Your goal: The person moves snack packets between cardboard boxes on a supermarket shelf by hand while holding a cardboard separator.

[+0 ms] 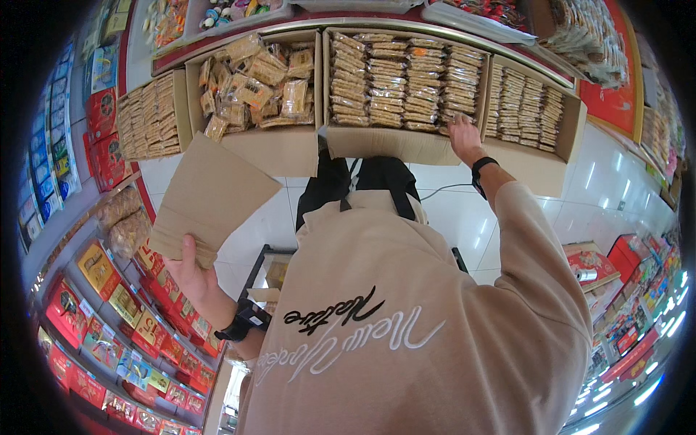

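Observation:
My left hand (191,274) grips the near corner of a flat piece of brown cardboard (215,190), held up over the floor at the left. My right hand (465,138) reaches into the near right corner of a cardboard box (391,142). Its fingertips touch the clear-wrapped snack packets (462,81) there; whether they pinch one is hidden. Packets in this box stand in neat columns. To its left, another cardboard box (266,149) holds similar wrapped snack packets (253,89) in a loose, jumbled heap.
Boxes of stacked packets flank these, left (149,117) and right (524,103). Behind stand plastic bins of sweets (242,10). Shelves with red gift boxes (174,353) run along my left. A dark-framed cart or stand (255,272) is partly hidden below me on the tiled floor (446,217).

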Motion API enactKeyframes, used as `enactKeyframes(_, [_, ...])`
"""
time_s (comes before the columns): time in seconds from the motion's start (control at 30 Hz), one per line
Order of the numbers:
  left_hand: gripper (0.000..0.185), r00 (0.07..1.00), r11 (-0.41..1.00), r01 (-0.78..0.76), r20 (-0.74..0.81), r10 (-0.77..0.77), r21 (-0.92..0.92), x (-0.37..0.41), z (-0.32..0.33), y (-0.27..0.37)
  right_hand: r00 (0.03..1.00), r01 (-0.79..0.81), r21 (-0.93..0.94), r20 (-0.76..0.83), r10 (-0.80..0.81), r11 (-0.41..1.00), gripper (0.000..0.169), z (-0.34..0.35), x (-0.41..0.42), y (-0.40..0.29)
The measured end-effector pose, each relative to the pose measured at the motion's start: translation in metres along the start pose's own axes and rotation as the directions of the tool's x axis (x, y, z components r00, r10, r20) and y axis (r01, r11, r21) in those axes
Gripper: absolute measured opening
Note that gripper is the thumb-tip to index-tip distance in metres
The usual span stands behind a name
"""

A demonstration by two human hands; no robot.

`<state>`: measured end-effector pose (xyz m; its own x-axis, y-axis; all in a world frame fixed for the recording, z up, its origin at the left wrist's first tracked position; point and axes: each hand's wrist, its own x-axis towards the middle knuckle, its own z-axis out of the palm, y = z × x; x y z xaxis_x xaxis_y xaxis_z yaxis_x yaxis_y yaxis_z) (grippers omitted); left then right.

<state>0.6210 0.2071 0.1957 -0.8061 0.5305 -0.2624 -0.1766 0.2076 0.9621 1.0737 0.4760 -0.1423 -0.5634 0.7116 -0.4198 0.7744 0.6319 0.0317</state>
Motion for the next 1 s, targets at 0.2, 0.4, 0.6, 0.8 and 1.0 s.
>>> enactKeyframes(0.2, [0.030,0.992,0.952,0.020,0.121,0.018,-0.305,0.001,0.008,-0.001,0.986,-0.167,0.154,0.006,0.168,0.974,0.017,0.015,0.010,-0.007])
enactKeyframes(0.4, [0.013,0.931,0.056,0.337,0.341,0.128,-0.940,0.009,0.013,-0.011,0.924,-0.272,0.485,-0.110,0.366,0.831,0.023,0.018,-0.024,0.001])
enactKeyframes(0.6, [0.012,0.953,0.331,0.286,0.304,0.003,-0.899,0.019,-0.001,-0.022,0.907,-0.268,0.439,-0.185,0.378,0.858,0.018,0.021,-0.020,0.000])
enactKeyframes(0.8, [0.007,0.959,0.431,0.259,0.285,-0.005,-0.864,0.025,-0.012,-0.024,0.943,-0.200,0.430,-0.158,0.291,0.881,0.021,-0.005,-0.027,0.011])
enactKeyframes(1.0, [0.006,0.971,0.415,0.230,0.236,-0.036,-0.880,0.022,-0.006,-0.032,0.842,-0.200,0.764,-0.186,0.507,0.613,0.030,-0.024,-0.042,0.016])
